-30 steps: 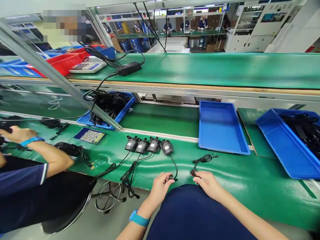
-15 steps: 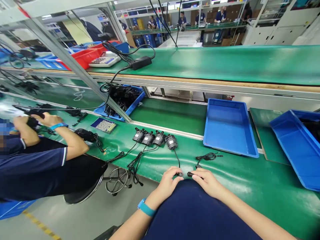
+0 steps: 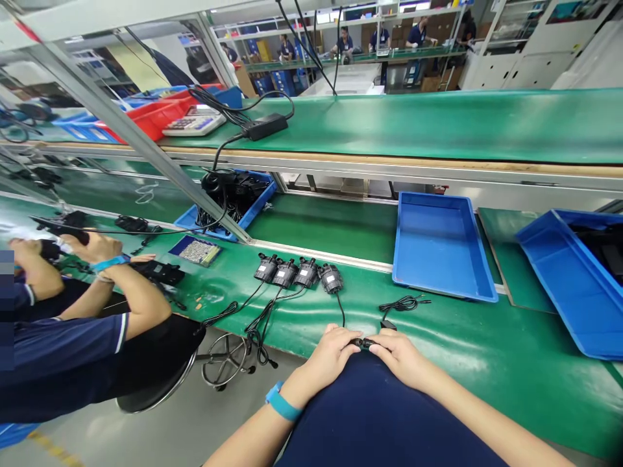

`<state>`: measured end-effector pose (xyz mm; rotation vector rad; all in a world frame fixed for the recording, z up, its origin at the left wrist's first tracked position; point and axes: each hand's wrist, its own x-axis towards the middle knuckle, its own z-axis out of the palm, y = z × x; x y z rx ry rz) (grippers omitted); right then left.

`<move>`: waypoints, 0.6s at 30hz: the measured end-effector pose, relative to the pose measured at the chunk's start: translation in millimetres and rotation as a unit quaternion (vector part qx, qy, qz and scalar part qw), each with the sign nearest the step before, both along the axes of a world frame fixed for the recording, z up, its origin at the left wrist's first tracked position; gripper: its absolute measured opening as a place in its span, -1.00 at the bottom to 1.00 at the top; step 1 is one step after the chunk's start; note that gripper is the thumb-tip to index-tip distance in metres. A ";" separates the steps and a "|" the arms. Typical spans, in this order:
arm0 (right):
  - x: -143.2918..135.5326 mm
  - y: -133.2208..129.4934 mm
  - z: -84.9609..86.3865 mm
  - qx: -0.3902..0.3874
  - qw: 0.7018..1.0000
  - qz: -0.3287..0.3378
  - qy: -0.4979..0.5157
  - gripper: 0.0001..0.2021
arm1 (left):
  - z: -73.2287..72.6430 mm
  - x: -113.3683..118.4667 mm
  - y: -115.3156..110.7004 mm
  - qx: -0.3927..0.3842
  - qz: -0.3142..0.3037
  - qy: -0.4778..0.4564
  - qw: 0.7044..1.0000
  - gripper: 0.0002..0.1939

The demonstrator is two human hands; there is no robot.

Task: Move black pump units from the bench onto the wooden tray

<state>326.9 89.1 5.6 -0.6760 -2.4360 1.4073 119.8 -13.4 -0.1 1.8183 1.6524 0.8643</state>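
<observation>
- Cable connectors (image 3: 367,344), held end to end just beyond the navy shirt front (image 3: 365,415), at the near side of the green bench (image 3: 462,370).
- Left hand (image 3: 333,351): pinched nearly closed around one connector, apparently on the cable from the rightmost black pump (image 3: 331,279).
- Right hand (image 3: 400,355): pinched likewise around the other connector; coiled lead (image 3: 403,303) and small black block (image 3: 388,325) just beyond.
- Changed within the last half second: gap between connectors closed, or nearly so. Meaning for the work in hand: ends seemingly lined up; full seating or mere contact, cannot tell.
- Left of that pump: row of three more pumps (image 3: 286,274), cables trailing over the near edge.
- Far left, behind the metal upright (image 3: 146,149): cable tray (image 3: 260,206), blue, heaped with black cables.
- Nearer, left: parts box (image 3: 182,242), holding many small pale pieces.
- Right, beyond the bench: flat blue tray (image 3: 438,240).
- Far right: tilted blue tray (image 3: 559,285), black items inside, partly cut off.
- Upper shelf, left: red bin (image 3: 153,123), contents impossible to make out.
</observation>
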 end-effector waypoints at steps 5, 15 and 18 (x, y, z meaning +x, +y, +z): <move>0.5 0.1 -4.5 0.087 0.995 -0.004 -0.047 -0.68 | 9.1 -0.6 4.6 -0.022 -0.044 0.027 0.998 -0.81; 4.6 10.9 -35.6 0.280 0.960 -0.012 0.018 -0.66 | 5.6 0.4 21.1 0.081 -0.108 0.245 0.960 -0.83; 5.0 31.5 -69.7 0.357 0.924 0.009 0.139 -0.68 | -1.3 -2.3 29.0 0.088 -0.125 0.306 0.940 -0.75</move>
